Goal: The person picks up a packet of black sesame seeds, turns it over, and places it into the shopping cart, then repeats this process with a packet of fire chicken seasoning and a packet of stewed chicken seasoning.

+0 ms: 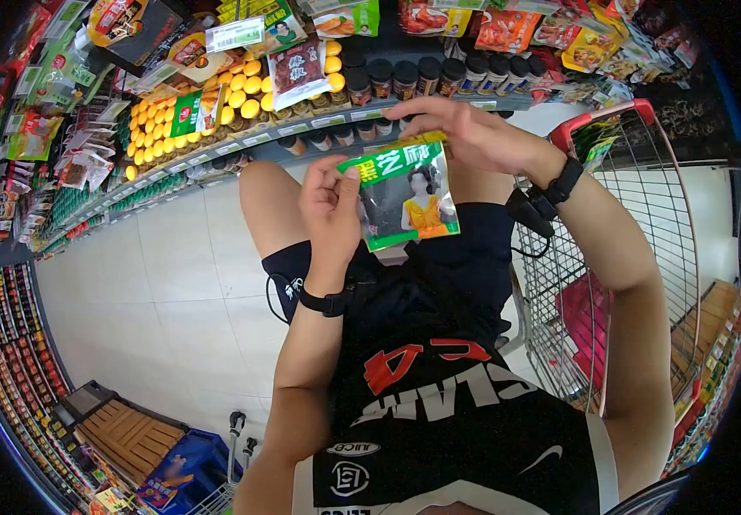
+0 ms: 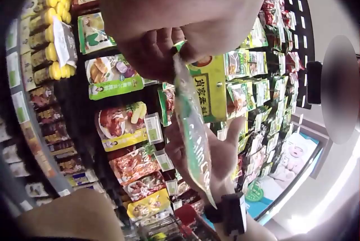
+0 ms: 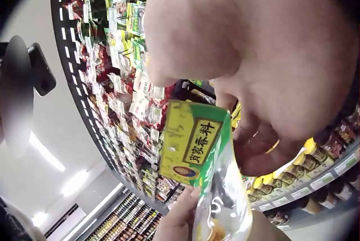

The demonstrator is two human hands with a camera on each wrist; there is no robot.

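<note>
My left hand point(image 1: 330, 204) grips a spice packet point(image 1: 388, 211) by its upper left corner, thumb on the front. The packet is green and dark, printed with a figure in yellow, and hangs upright over my lap. Its yellow header point(image 3: 181, 134) carries a label in Chinese characters, seen in the right wrist view. Just beyond the packet's top right edge is my right hand point(image 1: 465, 136), its index finger stretched out to the left. From the left wrist the packet shows edge-on, with the right hand point(image 2: 216, 154) behind it, partly hidden.
Yellow-capped jars point(image 1: 246, 86) and dark-lidded jars point(image 1: 428, 75) line the shelf ahead. Bagged goods point(image 1: 508, 30) hang above them. A wire shopping cart point(image 1: 662, 223) with a red handle stands on the right. Pale tiled floor point(image 1: 173, 292) lies to the left.
</note>
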